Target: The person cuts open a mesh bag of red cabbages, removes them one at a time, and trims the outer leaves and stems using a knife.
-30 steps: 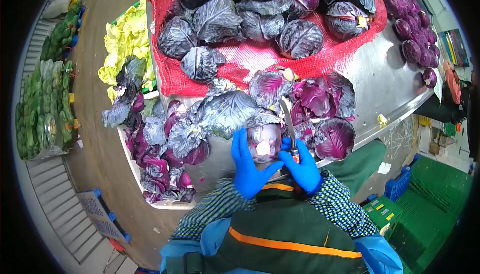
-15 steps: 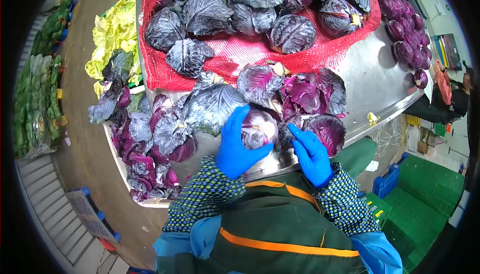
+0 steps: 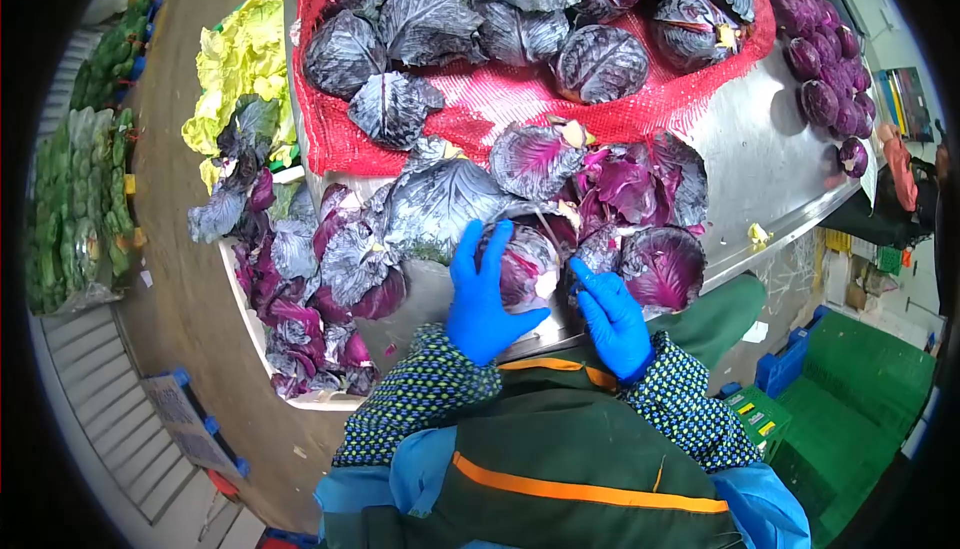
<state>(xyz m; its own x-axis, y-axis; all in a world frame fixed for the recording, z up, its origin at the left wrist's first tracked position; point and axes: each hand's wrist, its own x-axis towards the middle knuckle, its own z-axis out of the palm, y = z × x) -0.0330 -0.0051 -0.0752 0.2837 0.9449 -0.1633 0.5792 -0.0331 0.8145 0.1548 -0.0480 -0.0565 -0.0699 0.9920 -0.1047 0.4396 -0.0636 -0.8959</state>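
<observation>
A trimmed red cabbage (image 3: 527,267) with its pale cut stem end showing rests at the front of the metal table. My left hand (image 3: 488,299), in a blue glove, grips this head from its left, fingers over the top and thumb along the near side. Just to the right, my right hand (image 3: 612,321), also gloved, is closed with the index finger stretched forward. A thin pale strip by its fingertips looks like a knife blade (image 3: 550,233); the handle is hidden. Loose outer cabbage leaves (image 3: 664,267) lie around both hands.
Untrimmed red cabbages (image 3: 600,63) sit on a red mesh sack (image 3: 450,129) at the back. Peeled purple heads (image 3: 820,104) are piled far right. A white-rimmed bin (image 3: 250,324) of discarded leaves stands left. Green crates (image 3: 860,389) are at lower right, near a person.
The cabbage has turned in my left hand, so its pale stem end now faces lower right. My left fingers have spread. The whole view has shifted slightly.
</observation>
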